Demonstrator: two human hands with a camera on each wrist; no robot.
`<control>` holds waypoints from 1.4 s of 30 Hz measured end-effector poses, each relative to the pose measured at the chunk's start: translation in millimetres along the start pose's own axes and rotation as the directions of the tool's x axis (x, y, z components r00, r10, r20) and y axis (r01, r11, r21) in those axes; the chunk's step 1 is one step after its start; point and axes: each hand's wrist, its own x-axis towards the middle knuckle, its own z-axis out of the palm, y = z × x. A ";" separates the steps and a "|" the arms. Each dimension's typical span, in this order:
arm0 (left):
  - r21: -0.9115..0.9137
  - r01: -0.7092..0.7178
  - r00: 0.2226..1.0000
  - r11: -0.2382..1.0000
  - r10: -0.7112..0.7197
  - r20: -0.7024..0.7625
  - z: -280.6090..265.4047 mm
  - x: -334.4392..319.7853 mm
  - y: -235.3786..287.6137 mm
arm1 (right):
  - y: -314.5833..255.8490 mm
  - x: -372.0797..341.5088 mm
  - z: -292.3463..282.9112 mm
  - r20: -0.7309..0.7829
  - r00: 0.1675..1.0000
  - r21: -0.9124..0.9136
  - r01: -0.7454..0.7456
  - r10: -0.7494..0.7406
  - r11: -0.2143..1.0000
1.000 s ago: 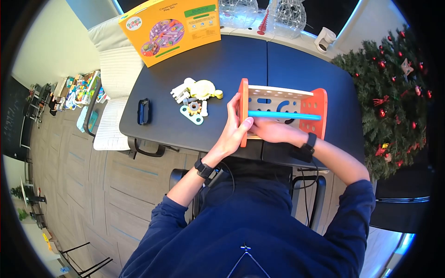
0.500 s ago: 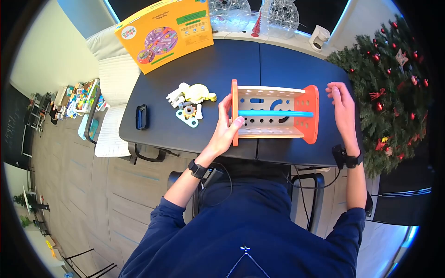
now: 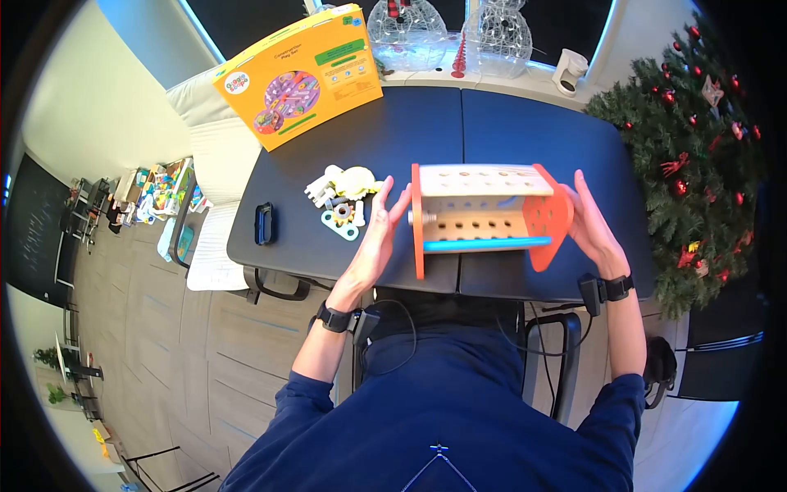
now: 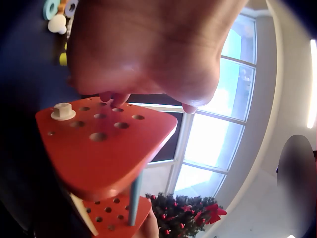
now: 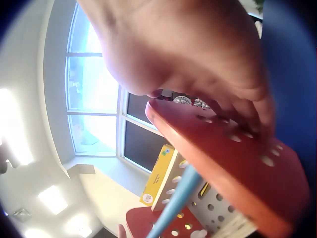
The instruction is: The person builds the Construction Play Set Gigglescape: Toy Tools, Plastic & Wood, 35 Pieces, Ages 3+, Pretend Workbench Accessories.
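The wooden box frame with orange-red end panels (image 3: 417, 221) and a blue rod (image 3: 488, 244) stands on the table, its rod on the side nearest the body. A pale bolt head (image 4: 63, 111) sticks out of the left panel. My left hand (image 3: 375, 242) is upright beside that panel with fingers extended; whether they touch it is unclear. Against the outer face of the right panel (image 5: 223, 158) lies my right hand (image 3: 597, 234), its fingers extended and partly hidden behind the panel in the head view.
White, yellow and teal toy parts (image 3: 340, 232) lie in a pile left of the frame. Farther left is a small dark tray-like object (image 3: 265, 224). A yellow box (image 3: 303, 78) stands at the table's back left, and a decorated tree (image 3: 656, 189) is at the right.
My right hand came out of the frame, swung right, and is now at the right panel. The frame has turned, bringing the blue rod toward the body. My left hand's grip has loosened.
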 end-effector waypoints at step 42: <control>0.753 0.090 0.954 0.652 0.161 -0.253 -33.4 -21.6 -9.4 | 9.5 -55.8 72.3 -0.056 0.998 -0.978 -0.057 0.014 0.201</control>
